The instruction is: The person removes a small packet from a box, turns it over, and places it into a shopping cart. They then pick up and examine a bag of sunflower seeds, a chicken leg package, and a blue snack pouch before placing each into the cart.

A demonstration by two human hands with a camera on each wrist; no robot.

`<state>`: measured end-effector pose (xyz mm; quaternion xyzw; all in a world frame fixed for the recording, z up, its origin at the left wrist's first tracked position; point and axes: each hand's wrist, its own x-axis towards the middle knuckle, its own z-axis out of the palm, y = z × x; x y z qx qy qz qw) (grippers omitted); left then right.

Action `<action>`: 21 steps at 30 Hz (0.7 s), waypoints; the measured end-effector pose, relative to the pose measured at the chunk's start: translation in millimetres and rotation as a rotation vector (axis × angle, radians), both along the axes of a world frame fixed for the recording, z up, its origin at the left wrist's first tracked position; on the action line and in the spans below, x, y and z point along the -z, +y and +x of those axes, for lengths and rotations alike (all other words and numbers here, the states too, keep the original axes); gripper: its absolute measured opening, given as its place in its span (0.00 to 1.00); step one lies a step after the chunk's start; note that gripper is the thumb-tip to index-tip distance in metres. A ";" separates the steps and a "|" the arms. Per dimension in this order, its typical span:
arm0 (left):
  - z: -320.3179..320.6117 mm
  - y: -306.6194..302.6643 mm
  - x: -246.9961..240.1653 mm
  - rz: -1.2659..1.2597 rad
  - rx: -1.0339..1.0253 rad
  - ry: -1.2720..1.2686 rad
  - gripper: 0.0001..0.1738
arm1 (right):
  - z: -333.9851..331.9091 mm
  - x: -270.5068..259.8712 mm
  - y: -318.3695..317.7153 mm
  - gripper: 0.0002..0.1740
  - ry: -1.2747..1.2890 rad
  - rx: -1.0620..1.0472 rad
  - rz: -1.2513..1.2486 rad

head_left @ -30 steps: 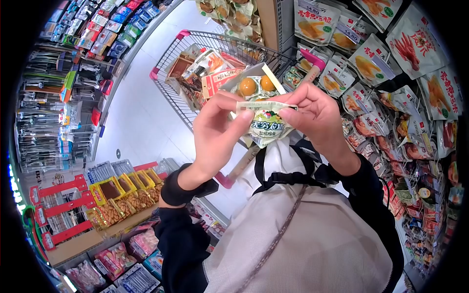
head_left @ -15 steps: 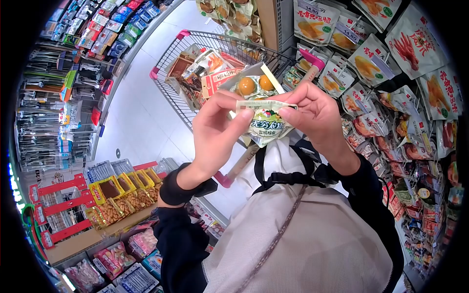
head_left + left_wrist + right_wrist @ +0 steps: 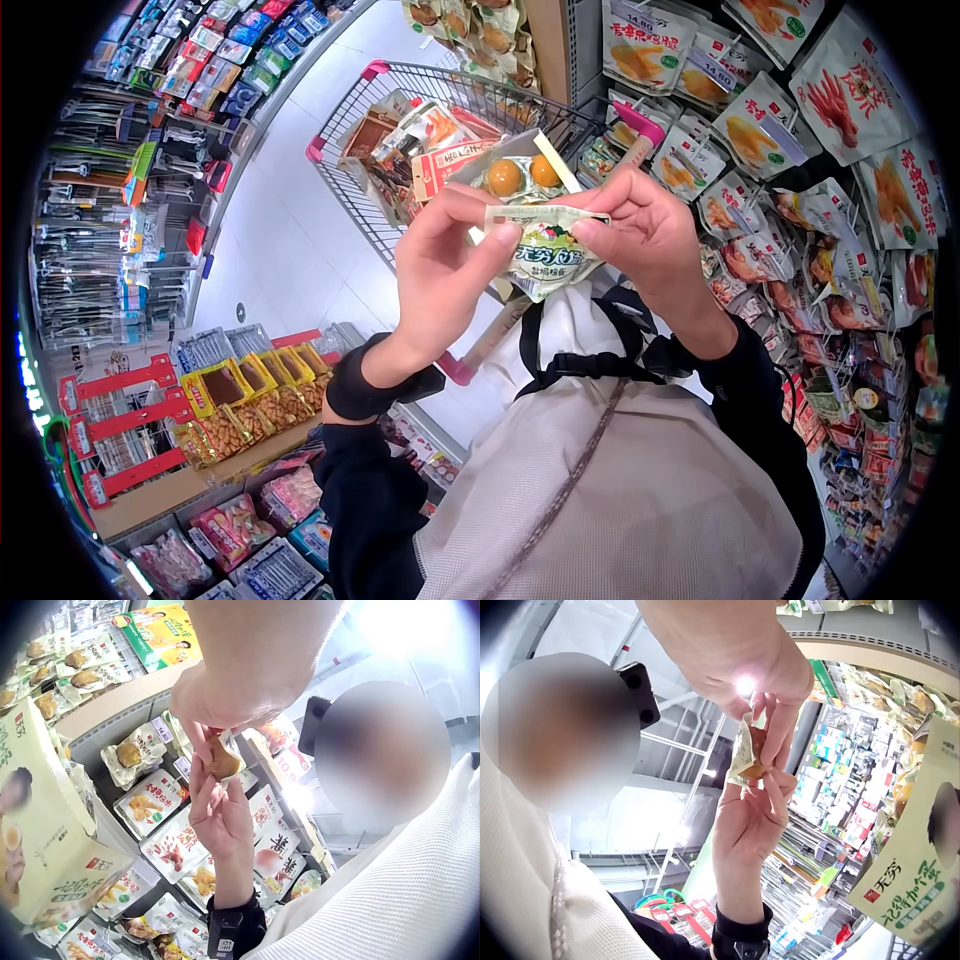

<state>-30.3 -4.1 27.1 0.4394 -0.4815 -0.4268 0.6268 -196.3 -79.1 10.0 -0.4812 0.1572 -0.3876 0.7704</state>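
A small pale green-and-white packet (image 3: 547, 258) with a brown egg-shaped content is held in front of the chest. The left hand (image 3: 447, 265) pinches its upper left corner between thumb and fingers. Its upper right corner is pinched by the right hand (image 3: 650, 250). The brown side of the packet (image 3: 223, 759) faces away from the person in the left wrist view, and the packet (image 3: 751, 750) shows between both hands in the right wrist view. Just beyond the hands, an open box (image 3: 483, 172) shows round orange-brown items.
A shopping cart (image 3: 345, 110) holding several packages stands beyond the hands. Hanging snack bags (image 3: 765, 130) line the right side. At the lower left is a shelf with yellow packs (image 3: 222, 387); hanging goods (image 3: 95, 240) fill the far left, beside pale floor (image 3: 265, 225).
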 end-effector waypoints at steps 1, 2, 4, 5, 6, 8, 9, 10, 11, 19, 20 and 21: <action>0.2 0.2 0.1 0.000 0.003 0.000 0.05 | 0.1 -0.1 0.2 0.07 -0.001 0.001 0.000; 0.7 0.4 0.3 0.001 0.005 0.000 0.05 | 0.4 -0.1 0.4 0.07 0.000 0.001 -0.002; 1.2 0.2 0.1 0.007 0.007 0.003 0.05 | 0.7 -0.3 0.5 0.07 0.001 0.002 -0.007; 1.3 0.1 -0.2 0.012 0.006 0.008 0.05 | 1.1 0.2 0.1 0.07 -0.001 -0.001 -0.026; 1.4 0.0 -0.2 0.018 0.004 0.013 0.05 | 1.6 1.0 -0.6 0.07 -0.003 -0.005 -0.045; 5.5 -3.0 3.9 -0.010 -0.023 -0.063 0.05 | -1.2 -0.1 -6.2 0.06 0.049 0.010 -0.083; 9.2 -5.4 6.5 -0.026 -0.037 -0.098 0.05 | -4.3 -1.9 -12.6 0.06 0.099 0.029 -0.100; 15.8 -8.2 7.9 -0.087 -0.094 -0.237 0.05 | -7.2 -3.4 -19.4 0.07 0.150 0.047 -0.119; 17.7 -8.0 2.8 -0.075 -0.134 -0.361 0.05 | -7.1 9.6 -24.6 0.11 0.158 0.166 -0.209; 27.3 -25.7 18.7 -0.504 0.040 -1.166 0.11 | -18.6 57.1 -12.5 0.16 0.882 0.233 -0.743; 26.1 -26.1 20.7 -0.523 0.064 -1.245 0.11 | -20.3 60.8 -12.5 0.14 0.882 0.236 -0.688; 26.2 -27.0 25.2 -0.528 0.096 -1.286 0.10 | -20.0 59.9 -12.6 0.13 0.880 0.240 -0.635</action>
